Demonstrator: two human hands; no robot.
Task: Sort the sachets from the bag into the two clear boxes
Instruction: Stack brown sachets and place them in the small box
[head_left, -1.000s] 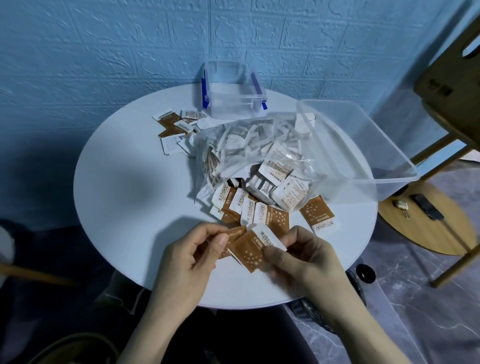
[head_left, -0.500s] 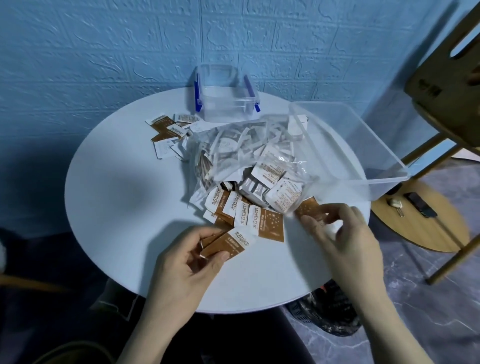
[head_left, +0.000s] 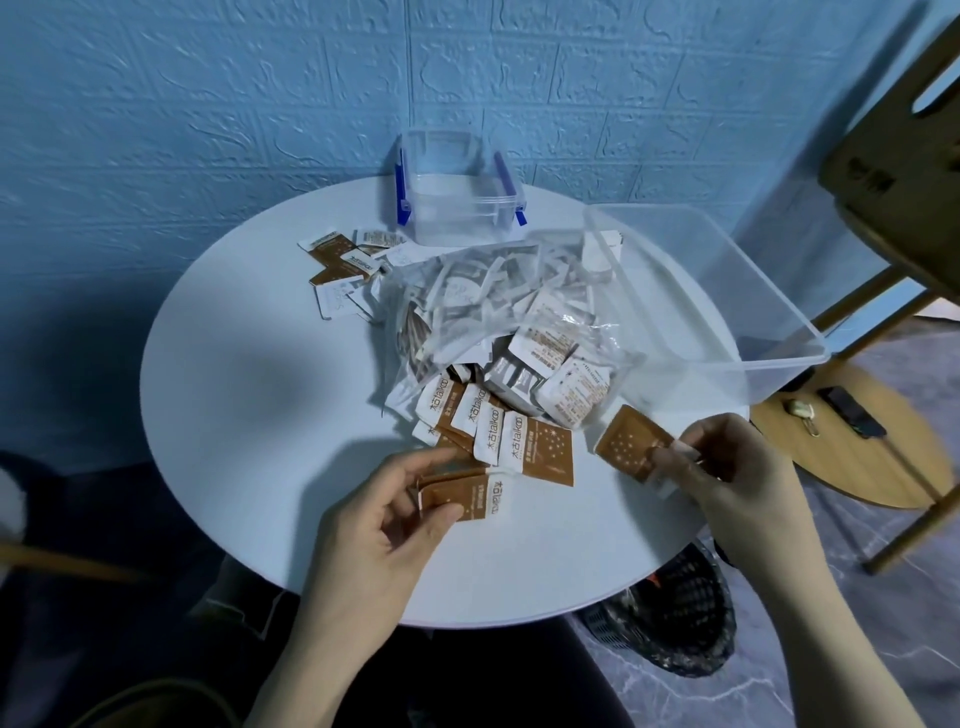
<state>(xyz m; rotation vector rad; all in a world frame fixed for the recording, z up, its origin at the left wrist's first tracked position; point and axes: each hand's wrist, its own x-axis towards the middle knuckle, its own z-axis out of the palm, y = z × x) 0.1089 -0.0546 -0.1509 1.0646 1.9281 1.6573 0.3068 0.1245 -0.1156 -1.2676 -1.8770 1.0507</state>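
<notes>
Left hand on "talkoo" sachet

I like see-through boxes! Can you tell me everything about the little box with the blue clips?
The little box is clear plastic, squarish with rounded corners. Blue clips sit on its left and right sides. It stands upright at the back of the white round table, near the blue wall. Its clear lid seems to be propped up behind it. It looks empty. No hand touches it; loose sachets lie just beside it on the left.
</notes>
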